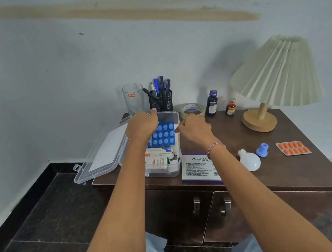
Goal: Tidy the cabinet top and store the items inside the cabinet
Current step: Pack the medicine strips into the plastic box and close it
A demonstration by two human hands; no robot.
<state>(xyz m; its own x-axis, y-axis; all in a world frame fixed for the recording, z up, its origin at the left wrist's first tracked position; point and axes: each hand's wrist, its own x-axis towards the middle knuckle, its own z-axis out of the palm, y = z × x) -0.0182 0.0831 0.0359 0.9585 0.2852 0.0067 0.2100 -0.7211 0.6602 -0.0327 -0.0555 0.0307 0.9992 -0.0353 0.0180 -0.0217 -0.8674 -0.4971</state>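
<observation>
Grips clear box [169,115] with left hand [141,126], pinches blue blister pack [164,134] with right hand [193,129]; could topple tumbler [133,98] behind.

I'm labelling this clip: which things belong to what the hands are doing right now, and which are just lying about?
In use: clear box, blue blister pack, medicine cartons, left hand, right hand.
Lying about: stamp pad box, bulb, blue cap, orange blister pack, tape roll, dark bottle, small bottle, glass, pen holder, lamp.
</observation>
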